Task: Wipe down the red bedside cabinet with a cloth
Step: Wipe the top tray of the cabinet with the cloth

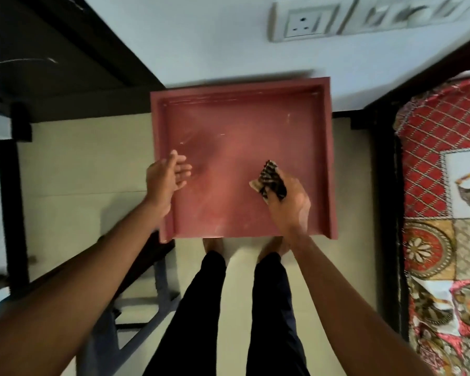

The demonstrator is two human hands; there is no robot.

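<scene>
While the cloth (271, 182) is bunched in the right hand (289, 203), the entry stands as follows.

Item: red bedside cabinet (242, 156), seen from directly above, its top a shallow tray with raised rims on the left, far and right sides. It stands against the pale wall (201, 36), with the bed (445, 199) to its right and dark furniture (52, 63) to its left.

Cloth: dark, striped, with a pale underside. It sits over the near-right part of the top; the grip of the right hand is closed around it, fingers curled. Whether it presses on the surface or hovers just above cannot be told.

Left hand (167, 176): grip open, fingers spread, holding nothing, at the left rim about midway along.

Condition: pale dusty smears and scratch-like marks show across the centre and toward the near edge.

Handling note, as judgement: the step in hand appears to be wiping the top. It would go best with the cloth flattened to offer more face, strokes overlapping from far to near, extra passes into the corners where the rims meet, and the free hand steadying the left rim.

Not determinable: the cabinet's front, sides and any drawers, all hidden beneath the top; the feet, partly tucked under the near edge; the left fingertips, which are blurred; whether the marks are dust or wear.
</scene>
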